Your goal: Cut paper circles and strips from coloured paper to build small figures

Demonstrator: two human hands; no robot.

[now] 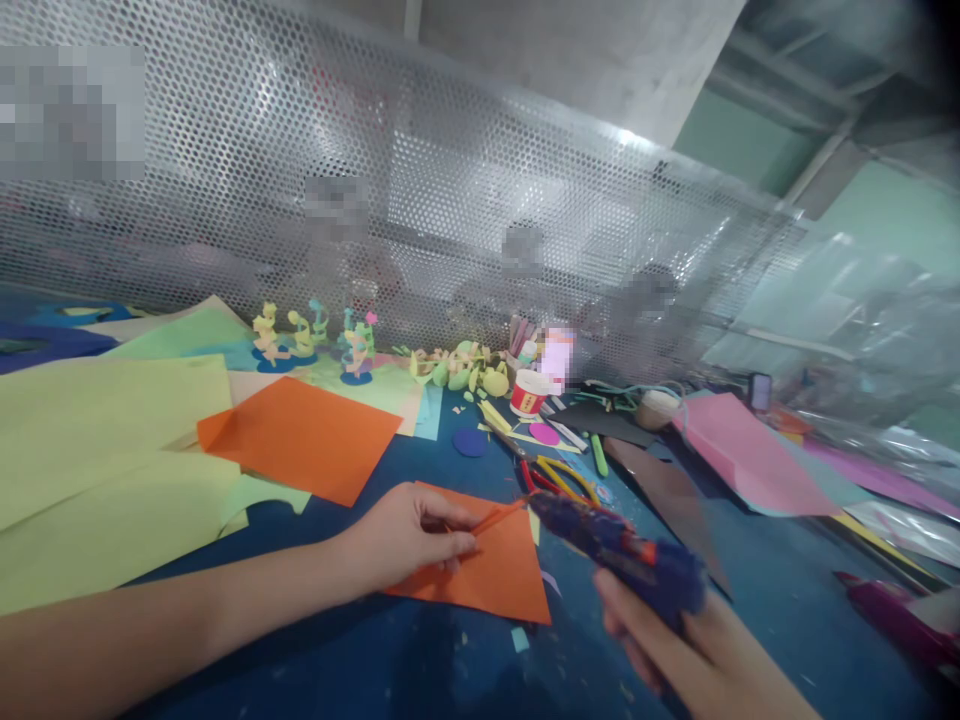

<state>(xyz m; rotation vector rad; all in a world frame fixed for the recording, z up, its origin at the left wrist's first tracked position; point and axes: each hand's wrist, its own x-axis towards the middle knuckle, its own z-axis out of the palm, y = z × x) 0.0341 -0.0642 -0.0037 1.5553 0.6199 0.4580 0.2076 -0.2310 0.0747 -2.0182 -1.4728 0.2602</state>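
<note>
Right grip [675,625] on blurred glue gun [622,550]

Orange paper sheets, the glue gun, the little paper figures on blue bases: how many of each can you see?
Orange paper sheets: 2, one under the left hand at, one flat at
Blue glue gun, in the right hand: 1
Paper figures on blue bases: about 4, blurred
Total: about 7

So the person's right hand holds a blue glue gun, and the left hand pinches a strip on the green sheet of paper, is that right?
Not quite: the head view shows the left hand pinching a strip on an orange sheet, not a green one. The right hand does hold the blue glue gun.
</note>
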